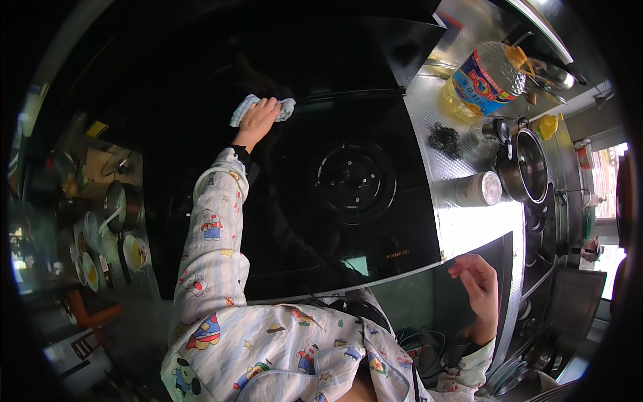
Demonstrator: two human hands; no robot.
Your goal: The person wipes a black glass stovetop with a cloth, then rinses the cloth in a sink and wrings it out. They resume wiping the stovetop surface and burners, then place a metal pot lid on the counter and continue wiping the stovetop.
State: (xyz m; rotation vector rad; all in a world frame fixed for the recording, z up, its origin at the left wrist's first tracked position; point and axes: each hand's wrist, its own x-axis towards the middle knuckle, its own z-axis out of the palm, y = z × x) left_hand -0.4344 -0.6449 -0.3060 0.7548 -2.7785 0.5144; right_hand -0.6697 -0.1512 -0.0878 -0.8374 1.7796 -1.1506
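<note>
My left hand (260,116) presses on a folded, light checked cloth (242,111). The cloth lies against a black glossy surface near the back of the black glass cooktop (291,241). To the right of that hand is the round burner area (356,183), with ring marks and small metal studs. My right hand (482,289) hangs beside the cooktop's front right corner, near the metal counter edge. Its fingers are loosely curled with the thumb apart, and nothing is in it.
On the metal counter (452,171) at right stand a large bottle of oil (485,80), a white-lidded container (482,190) and a steel pot (525,168). A dark scouring pad (444,140) lies near the oil. At left are a saucepan (131,201) and bowls (135,253) of food.
</note>
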